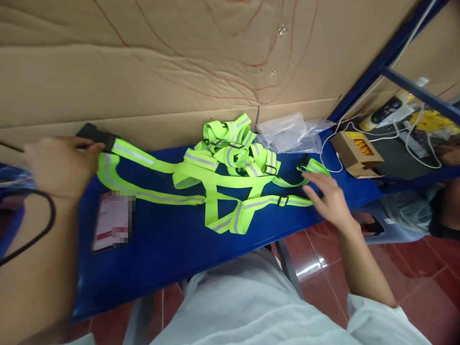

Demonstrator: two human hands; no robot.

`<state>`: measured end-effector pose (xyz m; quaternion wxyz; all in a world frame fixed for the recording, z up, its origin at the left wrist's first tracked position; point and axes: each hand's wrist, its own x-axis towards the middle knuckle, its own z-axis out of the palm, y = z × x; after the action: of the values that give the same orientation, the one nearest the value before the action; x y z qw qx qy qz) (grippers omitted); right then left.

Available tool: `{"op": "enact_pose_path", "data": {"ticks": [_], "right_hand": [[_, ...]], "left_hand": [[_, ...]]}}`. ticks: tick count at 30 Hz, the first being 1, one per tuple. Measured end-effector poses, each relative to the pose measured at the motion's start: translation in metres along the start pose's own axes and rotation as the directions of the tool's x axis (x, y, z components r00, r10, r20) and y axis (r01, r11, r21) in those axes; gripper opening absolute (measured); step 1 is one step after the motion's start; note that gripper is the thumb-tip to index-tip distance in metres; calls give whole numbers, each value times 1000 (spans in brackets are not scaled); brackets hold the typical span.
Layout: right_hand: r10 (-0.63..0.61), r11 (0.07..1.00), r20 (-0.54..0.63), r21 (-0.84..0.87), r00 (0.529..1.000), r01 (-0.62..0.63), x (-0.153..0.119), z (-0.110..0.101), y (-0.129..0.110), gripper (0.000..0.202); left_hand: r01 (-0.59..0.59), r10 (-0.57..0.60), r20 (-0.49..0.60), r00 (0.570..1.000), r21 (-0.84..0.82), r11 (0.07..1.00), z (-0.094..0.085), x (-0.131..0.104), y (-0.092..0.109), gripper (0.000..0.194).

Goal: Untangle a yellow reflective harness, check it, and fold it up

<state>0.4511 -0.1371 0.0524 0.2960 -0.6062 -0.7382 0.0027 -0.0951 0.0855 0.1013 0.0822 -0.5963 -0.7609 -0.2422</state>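
A phone (112,221) lies on the blue worktop (172,249), nearest the person. Beyond it, the neon strap harness (215,191) sprawls across the middle, bunched at the back. The left hand (61,165) is clamped on the harness's black end at the left. The right hand (328,199) rests flat, fingers apart, on a strap. Farther right are a plastic bag (291,134) and a small box (354,153); a cardboard wall (161,72) stands behind.

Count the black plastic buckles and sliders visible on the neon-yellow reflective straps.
4: end buckle in left hand; slider; slider; buckle near right hand. More may be hidden.
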Motion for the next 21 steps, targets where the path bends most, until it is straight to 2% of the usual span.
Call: {"op": "enact_pose_path", "data": {"ticks": [2,4,7,10,12,15,19,21], "right_hand": [[66,994,-83,-82,994,-73,23,-2,31,42],[152,985,-47,-72,987,-155,46,-1,64,53],[256,961,144,66,956,-267,74,6,98,59],[264,939,224,161,938,-303,88,16,112,38],[288,917,179,233,941,-325,90,20,115,34],[379,855,14,377,925,-355,87,21,115,39],[524,743,-150,563,839,-363,74,11,110,31],[566,711,-198,608,800,-353,66,4,106,29]], "left_hand": [[65,-72,58,996,124,990,0,-6,11,44],[50,-68,71,995,222,974,0,-10,19,46],[-124,63,186,981,341,932,5,-9,23,52],[-277,116,384,916,397,875,16,0,23,57],[-298,81,461,884,422,856,24,6,24,57],[-294,37,481,876,470,832,34,12,23,57],[-336,107,455,884,459,823,39,10,16,59],[-287,92,417,904,433,855,42,6,12,58]]}}
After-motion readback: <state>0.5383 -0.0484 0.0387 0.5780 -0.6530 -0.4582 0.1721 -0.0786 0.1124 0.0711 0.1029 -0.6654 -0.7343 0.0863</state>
